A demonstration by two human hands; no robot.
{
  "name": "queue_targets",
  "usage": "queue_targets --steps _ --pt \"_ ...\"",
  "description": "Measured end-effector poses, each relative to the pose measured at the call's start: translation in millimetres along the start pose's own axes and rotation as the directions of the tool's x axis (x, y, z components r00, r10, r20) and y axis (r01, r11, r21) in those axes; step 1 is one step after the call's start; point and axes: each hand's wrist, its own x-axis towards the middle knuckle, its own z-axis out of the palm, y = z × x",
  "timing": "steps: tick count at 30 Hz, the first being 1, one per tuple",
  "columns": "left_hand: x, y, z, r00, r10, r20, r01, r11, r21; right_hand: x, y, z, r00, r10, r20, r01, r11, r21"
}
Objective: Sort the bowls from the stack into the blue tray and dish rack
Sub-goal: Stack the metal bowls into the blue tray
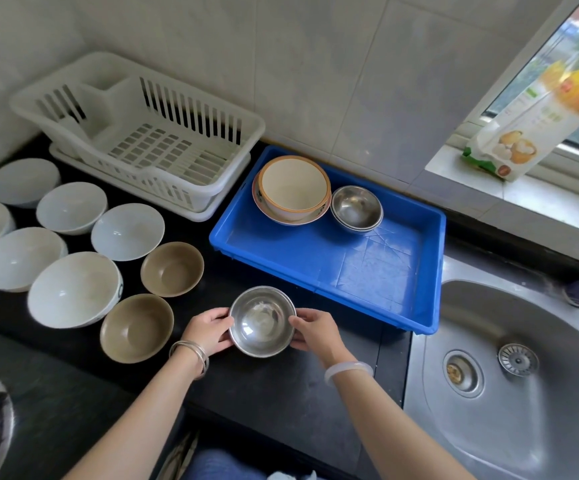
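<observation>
Left hand [208,330] and right hand [315,332] cup opposite sides of the small round steel bowl [262,320], fingers curled to its rim — bowl on the black counter [281,382]. Rectangular blue plastic tray [367,271] lies up and right, right hand nearer.

I log colours only. Tray [367,271]: blue. Dish rack [149,143]: white. White bowls [127,231] on the left; brown bowls [172,268] beside them. Silver bowl [262,320] near centre. Cream bowl [293,188], orange rim. Counter [281,375]: black. Packet [537,123], far right: white, yellow, green.
</observation>
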Motion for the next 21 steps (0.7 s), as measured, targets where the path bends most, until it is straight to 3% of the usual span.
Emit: queue_targets --steps 10,21 --pt "-11.9 61.5 25.9 0.985 0.136 0.109 -0.128 0.989 -0.076 -4.4 -48.6 -30.6 0.984 -0.166 -0.07 0.176 0.968 0.179" --pt "29.0 132.9 146.5 0.957 0.256 0.133 -0.241 0.963 -0.12 37.4 -111.9 -117.5 0.932 -0.241 -0.272 0.307 0.922 0.236"
